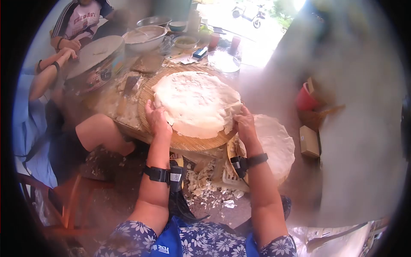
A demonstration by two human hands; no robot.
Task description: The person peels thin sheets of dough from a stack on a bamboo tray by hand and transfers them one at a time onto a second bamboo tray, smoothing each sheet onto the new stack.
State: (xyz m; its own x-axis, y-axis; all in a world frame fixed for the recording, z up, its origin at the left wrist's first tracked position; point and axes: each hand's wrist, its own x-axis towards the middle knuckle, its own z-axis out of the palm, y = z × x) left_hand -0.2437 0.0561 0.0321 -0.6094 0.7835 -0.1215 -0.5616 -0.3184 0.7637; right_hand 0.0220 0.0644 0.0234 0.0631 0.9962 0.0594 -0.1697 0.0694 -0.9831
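Observation:
A wide, thin sheet of pale dough (195, 100) lies over a round woven mat (201, 145) on the table. My left hand (158, 118) grips the dough's left edge, its fingers bent at the rim. At the right edge my right hand (245, 124) pinches the dough, thumb and fingers pressed together. Both hands touch the sheet, one on each side. A second round pale sheet (274, 147) rests lower down at the right, partly hidden behind my right forearm.
Bowls stand at the back, including a large white one (145, 38). A phone-like blue object (200, 52) lies near red cups (214, 40). People sit at the left beside a round griddle (96, 55). Scraps litter the floor; a cardboard box (309, 141) stands right.

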